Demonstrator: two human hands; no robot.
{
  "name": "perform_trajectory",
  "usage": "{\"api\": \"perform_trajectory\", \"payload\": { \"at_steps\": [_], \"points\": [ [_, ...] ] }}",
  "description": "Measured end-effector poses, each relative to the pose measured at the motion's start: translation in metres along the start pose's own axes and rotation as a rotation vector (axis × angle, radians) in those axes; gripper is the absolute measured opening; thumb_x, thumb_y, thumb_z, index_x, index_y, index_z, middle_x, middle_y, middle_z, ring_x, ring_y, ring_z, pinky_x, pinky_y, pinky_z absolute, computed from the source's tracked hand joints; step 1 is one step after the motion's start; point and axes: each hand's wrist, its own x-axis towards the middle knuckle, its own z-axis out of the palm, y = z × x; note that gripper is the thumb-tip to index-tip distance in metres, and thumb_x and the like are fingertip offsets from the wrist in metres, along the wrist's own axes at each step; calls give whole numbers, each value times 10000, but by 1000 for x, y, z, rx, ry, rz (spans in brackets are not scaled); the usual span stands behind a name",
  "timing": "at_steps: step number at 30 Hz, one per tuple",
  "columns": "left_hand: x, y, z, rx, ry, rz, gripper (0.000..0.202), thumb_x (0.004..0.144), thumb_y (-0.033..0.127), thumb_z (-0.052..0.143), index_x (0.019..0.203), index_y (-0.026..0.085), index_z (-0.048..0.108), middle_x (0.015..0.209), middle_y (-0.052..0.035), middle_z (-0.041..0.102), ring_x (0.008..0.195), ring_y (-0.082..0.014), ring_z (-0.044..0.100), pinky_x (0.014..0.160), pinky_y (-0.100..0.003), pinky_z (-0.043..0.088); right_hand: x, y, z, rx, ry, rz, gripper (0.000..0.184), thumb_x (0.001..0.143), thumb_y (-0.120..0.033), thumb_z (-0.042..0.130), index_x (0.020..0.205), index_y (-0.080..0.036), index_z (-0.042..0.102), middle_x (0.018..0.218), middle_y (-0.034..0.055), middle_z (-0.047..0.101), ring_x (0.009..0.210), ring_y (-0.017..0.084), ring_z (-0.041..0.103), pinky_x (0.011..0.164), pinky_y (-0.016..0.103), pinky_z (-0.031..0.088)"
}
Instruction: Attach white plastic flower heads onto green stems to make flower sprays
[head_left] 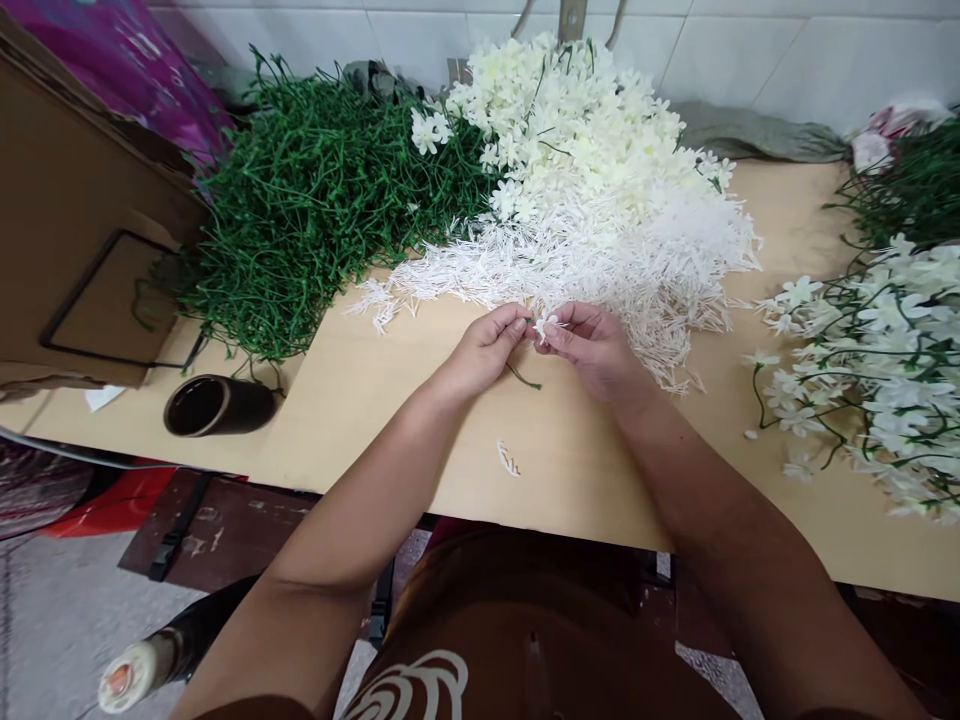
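Over the middle of the table my two hands meet, fingertips almost touching. My left hand (491, 345) pinches a thin green artificial stem (525, 379), whose lower end hangs below the fingers. Between the fingertips of my right hand (596, 345) is a small white artificial flower (547, 326), right beside the top of the stem. Whether the stem passes into the flower is too small to tell. A heap of thin white plastic pieces (645, 260) lies just beyond my hands. Some loose white bits (508, 459) rest on the table nearer my body.
Green stems (322, 190) are heaped at the back left, white petals (577, 120) at the back centre. Flowers on stems (885, 370) lie at the right. A dark cup (219, 405) stands near the left edge beside a cardboard box (82, 210). A tiled wall (735, 60) bounds the back.
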Motion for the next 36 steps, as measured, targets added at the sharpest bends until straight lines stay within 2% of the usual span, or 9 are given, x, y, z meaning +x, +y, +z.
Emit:
{"api": "perform_trajectory", "payload": {
  "at_steps": [3, 7, 15, 23, 29, 36],
  "points": [
    [-2, 4, 0, 14, -64, -1, 268, 804, 415, 646, 680, 188, 574, 598, 13, 478, 569, -115, 414, 616, -274, 360, 1, 1, -1, -3, 23, -15, 388, 504, -447, 876, 668, -209, 617, 632, -45, 627, 607, 84, 583, 650, 255, 511],
    [-5, 7, -1, 28, -126, -58, 370, 783, 510, 642, 629, 195, 525, 518, 28, 395, 490, -102, 321, 522, -267, 274, 1, 2, 0, 7, 2, 3, 406, 499, -456, 876, 658, -214, 591, 600, -52, 607, 612, 114, 603, 694, 314, 537],
    [-4, 2, -4, 2, -202, -50, 444, 755, 598, 630, 650, 187, 498, 498, 51, 344, 452, -75, 263, 473, -254, 198, 1, 3, 0, -40, -29, -15, 381, 522, -458, 865, 630, -208, 598, 598, -47, 620, 584, 100, 581, 653, 285, 516],
    [-3, -5, -8, 134, -233, -47, 345, 799, 474, 597, 672, 173, 483, 567, 51, 349, 506, -73, 299, 492, -230, 232, 3, 4, -4, -229, -49, -29, 363, 484, -358, 898, 618, -188, 606, 616, -37, 639, 603, 96, 579, 597, 241, 470],
    [-1, -6, -10, 246, -272, 17, 254, 827, 358, 529, 660, 172, 488, 594, 33, 394, 588, -93, 375, 553, -226, 299, 5, 5, -7, -216, -93, 2, 354, 502, -365, 889, 611, -184, 605, 623, -34, 638, 608, 89, 573, 615, 240, 471],
    [-2, -7, -10, 422, -269, 53, 225, 844, 311, 464, 684, 169, 535, 622, 14, 483, 646, -112, 451, 590, -227, 340, 7, 5, -10, -162, -85, 84, 376, 436, -322, 911, 578, -176, 595, 580, -45, 630, 582, 82, 575, 579, 221, 447]
  ]
}}
